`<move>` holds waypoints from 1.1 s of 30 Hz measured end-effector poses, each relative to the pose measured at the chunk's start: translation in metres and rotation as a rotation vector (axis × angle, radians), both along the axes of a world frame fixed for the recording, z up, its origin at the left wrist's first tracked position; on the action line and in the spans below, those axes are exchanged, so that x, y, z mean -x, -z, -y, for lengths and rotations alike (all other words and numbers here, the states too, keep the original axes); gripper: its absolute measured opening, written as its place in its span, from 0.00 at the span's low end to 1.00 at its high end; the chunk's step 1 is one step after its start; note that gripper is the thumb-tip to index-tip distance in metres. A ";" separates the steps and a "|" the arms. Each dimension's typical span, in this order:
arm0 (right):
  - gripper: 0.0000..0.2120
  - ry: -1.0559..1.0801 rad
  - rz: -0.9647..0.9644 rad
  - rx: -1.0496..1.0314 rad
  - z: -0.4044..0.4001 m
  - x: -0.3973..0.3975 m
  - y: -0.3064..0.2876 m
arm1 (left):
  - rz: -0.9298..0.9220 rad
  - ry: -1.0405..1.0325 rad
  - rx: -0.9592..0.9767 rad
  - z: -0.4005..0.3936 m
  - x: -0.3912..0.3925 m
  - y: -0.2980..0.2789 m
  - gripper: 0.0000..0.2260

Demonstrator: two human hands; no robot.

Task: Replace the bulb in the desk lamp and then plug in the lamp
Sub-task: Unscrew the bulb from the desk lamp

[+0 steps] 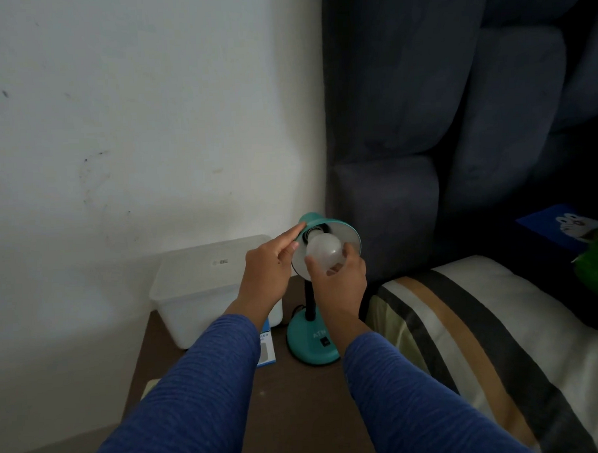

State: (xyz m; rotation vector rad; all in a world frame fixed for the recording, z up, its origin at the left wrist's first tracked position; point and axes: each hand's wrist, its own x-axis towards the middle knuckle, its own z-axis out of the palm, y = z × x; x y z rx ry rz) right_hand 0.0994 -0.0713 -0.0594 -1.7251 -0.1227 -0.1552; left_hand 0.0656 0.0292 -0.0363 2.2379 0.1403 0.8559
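Note:
A teal desk lamp stands on a brown bedside table (291, 398), its round base (309, 345) with a black switch near the table's right side. The lamp shade (349, 232) is tilted toward me, showing its white inside and the dark socket. A white frosted bulb (324, 251) sits at the socket mouth. My right hand (337, 283) grips the bulb from below with thumb and fingers. My left hand (268, 268) holds the left rim of the shade, index finger stretched along it. The plug and most of the cord are hidden.
A translucent plastic box (204, 285) with a lid stands against the white wall at the table's back left. A blue and white bulb carton (265, 351) lies partly under my left forearm. A dark padded headboard (406, 119) and a striped pillow (484, 338) lie to the right.

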 end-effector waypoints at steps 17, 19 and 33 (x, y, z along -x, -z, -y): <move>0.35 -0.034 0.009 -0.030 0.002 0.003 -0.002 | 0.004 -0.009 -0.009 0.000 -0.001 0.001 0.16; 0.33 -0.014 -0.012 -0.021 0.002 0.001 -0.001 | 0.003 -0.008 0.000 0.000 0.000 0.001 0.16; 0.33 -0.035 0.020 -0.033 0.002 0.002 -0.002 | 0.013 -0.007 -0.015 0.001 0.000 -0.001 0.17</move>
